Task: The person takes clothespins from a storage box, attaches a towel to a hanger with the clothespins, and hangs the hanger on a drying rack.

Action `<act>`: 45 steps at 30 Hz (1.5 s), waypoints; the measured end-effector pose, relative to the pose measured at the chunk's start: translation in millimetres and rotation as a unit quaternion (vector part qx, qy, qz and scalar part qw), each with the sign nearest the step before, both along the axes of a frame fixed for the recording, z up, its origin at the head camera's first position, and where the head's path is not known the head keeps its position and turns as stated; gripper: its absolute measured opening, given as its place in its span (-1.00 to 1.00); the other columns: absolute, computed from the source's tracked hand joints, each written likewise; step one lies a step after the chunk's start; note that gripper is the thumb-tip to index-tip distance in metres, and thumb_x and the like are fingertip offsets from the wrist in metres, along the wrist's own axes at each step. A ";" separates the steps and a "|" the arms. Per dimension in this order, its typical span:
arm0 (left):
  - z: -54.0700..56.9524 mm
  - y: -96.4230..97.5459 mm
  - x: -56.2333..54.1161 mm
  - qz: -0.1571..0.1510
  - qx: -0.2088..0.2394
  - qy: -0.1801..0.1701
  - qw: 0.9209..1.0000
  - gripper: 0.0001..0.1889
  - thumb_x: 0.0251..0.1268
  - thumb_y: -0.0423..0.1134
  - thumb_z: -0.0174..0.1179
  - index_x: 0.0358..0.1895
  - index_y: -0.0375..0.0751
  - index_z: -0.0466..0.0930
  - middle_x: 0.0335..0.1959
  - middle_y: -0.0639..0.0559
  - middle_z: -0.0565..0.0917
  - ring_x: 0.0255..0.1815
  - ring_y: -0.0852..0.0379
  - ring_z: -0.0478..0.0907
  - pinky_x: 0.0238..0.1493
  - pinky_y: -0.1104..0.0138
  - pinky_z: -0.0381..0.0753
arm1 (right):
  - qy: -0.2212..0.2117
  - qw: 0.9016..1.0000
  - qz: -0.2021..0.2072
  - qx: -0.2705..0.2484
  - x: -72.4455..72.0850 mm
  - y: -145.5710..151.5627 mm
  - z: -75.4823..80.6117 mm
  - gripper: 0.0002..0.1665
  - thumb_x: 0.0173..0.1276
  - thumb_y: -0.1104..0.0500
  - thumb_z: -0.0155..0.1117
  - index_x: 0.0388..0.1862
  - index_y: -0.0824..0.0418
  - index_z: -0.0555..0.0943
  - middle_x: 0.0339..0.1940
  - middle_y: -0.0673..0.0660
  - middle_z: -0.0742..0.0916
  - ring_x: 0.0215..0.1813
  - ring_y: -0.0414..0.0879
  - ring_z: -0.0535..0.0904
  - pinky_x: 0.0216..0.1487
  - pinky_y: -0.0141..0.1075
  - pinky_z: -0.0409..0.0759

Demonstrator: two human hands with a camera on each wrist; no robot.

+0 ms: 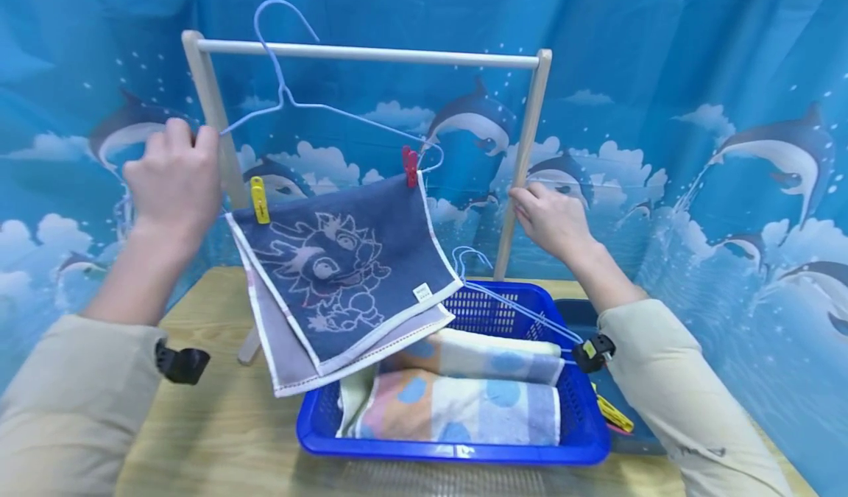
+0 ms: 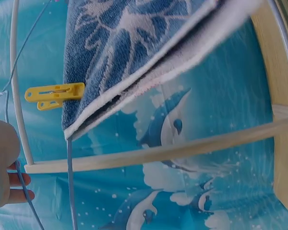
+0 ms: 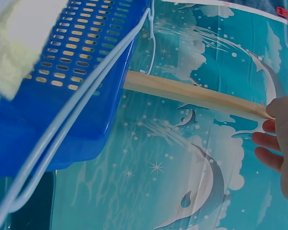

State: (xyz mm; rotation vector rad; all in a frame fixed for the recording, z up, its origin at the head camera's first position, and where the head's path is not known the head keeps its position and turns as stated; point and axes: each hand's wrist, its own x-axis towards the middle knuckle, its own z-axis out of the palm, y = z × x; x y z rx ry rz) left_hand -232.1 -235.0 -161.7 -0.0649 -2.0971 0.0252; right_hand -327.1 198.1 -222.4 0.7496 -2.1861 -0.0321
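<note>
My left hand (image 1: pixel 175 177) grips one end of a light blue wire hanger (image 1: pixel 280 88), holding it up and tilted down to the right. A dark blue towel (image 1: pixel 344 269) with a pale cartoon pattern hangs folded over its lower wire, pinned by a yellow clothespin (image 1: pixel 260 200) and a red clothespin (image 1: pixel 410 166). The hanger's hook overlaps the white crossbar (image 1: pixel 397 54) of a wooden drying rack in the head view. At the rack's right post (image 1: pixel 530 132), my right hand (image 1: pixel 553 221) pinches the wood between thumb and fingers.
On the wooden table (image 1: pixel 199 409), a blue plastic basket (image 1: pixel 457 450) holds folded patterned towels (image 1: pixel 464 409). Spare hangers (image 1: pixel 517 304) lean across its right side. Beside it, a dark bin (image 1: pixel 639 416) contains clothespins (image 1: pixel 615 413). A dolphin-print curtain (image 1: pixel 662 40) surrounds the table.
</note>
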 end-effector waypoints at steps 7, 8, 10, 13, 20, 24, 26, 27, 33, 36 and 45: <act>4.1 -9.2 -0.4 0.054 0.010 -0.021 0.998 -0.79 0.27 -0.45 -0.09 -0.10 -0.51 0.39 -0.23 -0.48 0.41 -0.27 -0.45 0.41 -0.48 -0.30 0.42 | 0.001 1.000 -0.001 0.001 -0.6 0.3 0.5 -0.71 0.24 0.21 0.25 -0.04 0.22 0.60 -0.29 0.22 0.66 -0.60 0.00 0.51 -0.76 -0.21 0.38; 5.5 -10.0 -0.6 0.064 0.010 -0.030 0.997 -0.78 0.28 -0.44 -0.10 -0.09 -0.52 0.39 -0.22 -0.48 0.41 -0.25 -0.45 0.41 -0.47 -0.28 0.43 | -0.001 1.000 -0.003 0.001 -0.5 0.2 0.7 -0.71 0.25 0.21 0.25 -0.04 0.22 0.60 -0.29 0.22 0.66 -0.60 0.00 0.52 -0.75 -0.21 0.38; 9.3 -12.1 -0.3 0.086 0.008 -0.067 0.994 -0.75 0.30 -0.43 -0.11 -0.03 -0.53 0.36 -0.17 -0.51 0.39 -0.20 -0.46 0.39 -0.41 -0.26 0.46 | -0.006 1.000 -0.008 0.001 0.1 -0.1 0.9 -0.71 0.25 0.21 0.25 -0.03 0.22 0.60 -0.29 0.22 0.66 -0.60 0.00 0.52 -0.75 -0.21 0.38; 15.0 -13.1 -0.1 0.119 -0.001 -0.118 0.986 -0.68 0.34 -0.41 -0.14 0.08 -0.56 0.29 -0.07 -0.55 0.35 -0.12 -0.48 0.36 -0.33 -0.23 0.49 | -0.016 1.000 -0.016 0.000 0.8 -0.5 1.1 -0.71 0.26 0.21 0.24 -0.03 0.21 0.59 -0.28 0.21 0.65 -0.59 0.00 0.51 -0.74 -0.21 0.39; 22.5 -15.1 -5.8 0.166 -0.035 -0.150 0.974 -0.61 0.37 -0.40 -0.18 0.17 -0.61 0.18 -0.03 -0.60 0.29 -0.06 -0.50 0.33 -0.38 -0.15 0.52 | -0.028 0.999 -0.026 -0.001 1.5 -0.2 1.2 -0.70 0.28 0.19 0.22 -0.01 0.21 0.59 -0.27 0.21 0.65 -0.58 -0.01 0.51 -0.72 -0.23 0.39; 24.1 -17.6 -8.7 0.185 -0.042 -0.192 0.963 -0.55 0.36 -0.40 -0.15 0.21 -0.64 0.10 0.00 -0.63 0.24 -0.01 -0.52 0.29 -0.29 -0.15 0.53 | -0.025 0.999 -0.025 -0.001 1.6 0.3 0.6 -0.71 0.28 0.20 0.22 -0.01 0.21 0.59 -0.28 0.21 0.65 -0.59 -0.01 0.50 -0.73 -0.23 0.38; 23.6 -20.0 -9.9 0.187 -0.038 -0.208 0.959 -0.54 0.36 -0.40 -0.15 0.22 -0.65 0.07 0.02 -0.65 0.22 0.03 -0.55 0.26 -0.23 -0.17 0.51 | -0.025 0.999 -0.023 0.000 1.6 0.2 0.3 -0.71 0.28 0.20 0.22 -0.02 0.21 0.59 -0.28 0.21 0.65 -0.59 -0.01 0.50 -0.73 -0.23 0.38; 22.9 -21.5 -10.5 0.188 -0.036 -0.214 0.958 -0.54 0.35 -0.40 -0.15 0.22 -0.66 0.06 0.02 -0.66 0.21 0.04 -0.56 0.25 -0.21 -0.17 0.50 | -0.026 0.999 -0.022 0.000 1.6 0.1 0.4 -0.71 0.28 0.20 0.21 -0.02 0.21 0.59 -0.28 0.21 0.65 -0.59 -0.01 0.50 -0.73 -0.23 0.38; 14.8 -31.3 -11.9 0.190 -0.037 -0.240 0.951 -0.54 0.35 -0.41 -0.16 0.18 -0.72 0.04 -0.02 -0.70 0.19 0.03 -0.59 0.24 -0.16 -0.18 0.49 | -0.027 0.999 -0.020 0.001 2.3 -1.0 0.4 -0.71 0.28 0.20 0.21 -0.01 0.20 0.58 -0.28 0.20 0.65 -0.59 -0.02 0.50 -0.73 -0.24 0.37; 10.5 -34.2 -12.2 0.185 -0.037 -0.237 0.953 -0.56 0.36 -0.42 -0.19 0.17 -0.74 0.04 -0.08 -0.69 0.22 -0.03 -0.59 0.27 -0.25 -0.18 0.51 | -0.025 0.999 -0.020 0.001 1.8 -1.0 -0.7 -0.71 0.29 0.20 0.21 -0.01 0.20 0.58 -0.29 0.19 0.65 -0.61 -0.03 0.48 -0.74 -0.25 0.35; 0.0 -39.1 -12.6 0.145 -0.011 -0.245 0.959 -0.65 0.38 -0.44 -0.33 0.08 -0.74 0.08 -0.11 -0.70 0.19 -0.09 -0.62 0.25 -0.43 -0.21 0.47 | -0.029 0.999 -0.023 -0.003 1.1 -0.6 -1.3 -0.71 0.30 0.20 0.18 -0.01 0.21 0.58 -0.28 0.20 0.64 -0.64 -0.04 0.45 -0.76 -0.25 0.32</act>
